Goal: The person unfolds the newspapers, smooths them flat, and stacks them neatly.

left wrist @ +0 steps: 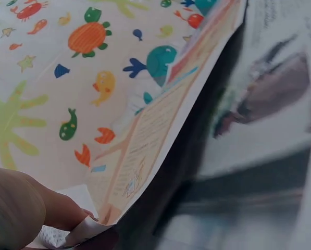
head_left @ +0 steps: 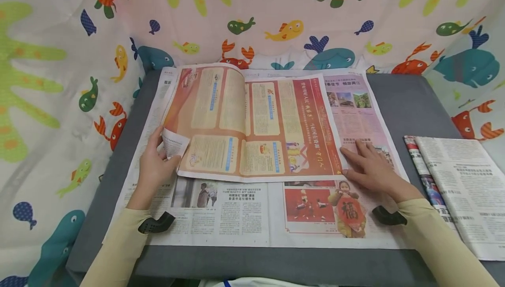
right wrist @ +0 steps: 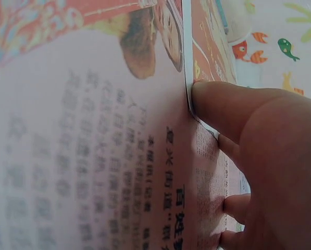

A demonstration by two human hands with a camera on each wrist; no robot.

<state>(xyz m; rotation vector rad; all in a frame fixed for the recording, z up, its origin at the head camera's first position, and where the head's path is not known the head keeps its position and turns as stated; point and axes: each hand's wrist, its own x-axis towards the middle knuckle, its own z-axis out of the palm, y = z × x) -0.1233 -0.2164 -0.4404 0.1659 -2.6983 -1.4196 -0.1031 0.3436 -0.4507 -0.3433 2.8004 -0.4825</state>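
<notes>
My head camera looks forward and down from well back, taking in my left hand (head_left: 155,164), my right hand (head_left: 372,171), the grey table (head_left: 410,98) and the patterned curtain (head_left: 213,28) beyond; my left-wrist camera looks from close by across the orange newspaper page (head_left: 262,131) toward the curtain; my right-wrist one, also close, sees its lower right corner sideways; the head view shares each hand and nearby page edge with that wrist's view.

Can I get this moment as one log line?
left hand: pinches orange sheet by corner | right hand: touches sheet's right edge | newspaper: spread beneath | folded newspaper: at right
</notes>
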